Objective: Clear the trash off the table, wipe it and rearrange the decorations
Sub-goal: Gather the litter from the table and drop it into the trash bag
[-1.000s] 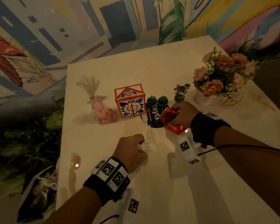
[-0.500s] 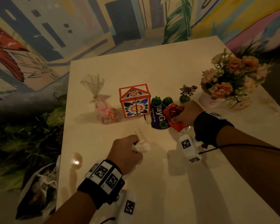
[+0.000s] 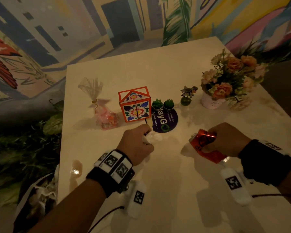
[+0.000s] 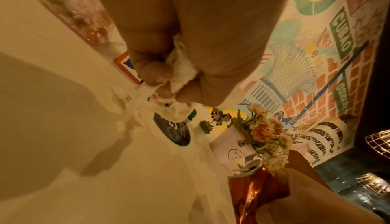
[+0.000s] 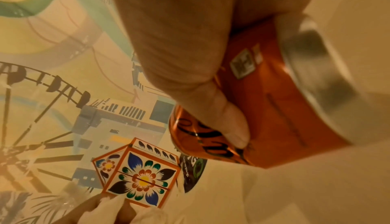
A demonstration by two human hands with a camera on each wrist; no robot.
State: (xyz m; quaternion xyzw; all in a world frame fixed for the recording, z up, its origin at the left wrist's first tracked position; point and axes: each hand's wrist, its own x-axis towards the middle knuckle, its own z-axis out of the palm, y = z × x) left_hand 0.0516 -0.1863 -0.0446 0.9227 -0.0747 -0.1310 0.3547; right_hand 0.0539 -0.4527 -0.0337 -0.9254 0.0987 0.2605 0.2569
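Both bare forearms wear black wristbands (image 3: 107,179) carrying white blocks printed with black square codes, thin cables trailing.

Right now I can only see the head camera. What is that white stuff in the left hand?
Observer: In the left wrist view, the left hand pinches a crumpled white tissue between thumb and curled fingers.
Operator: And the red can?
Observer: The right wrist view shows a small square code printed near its silver end.
Operator: Is anything written on the white flower pot?
Observer: Yes, the left wrist view shows an oval label beginning "FLOR".
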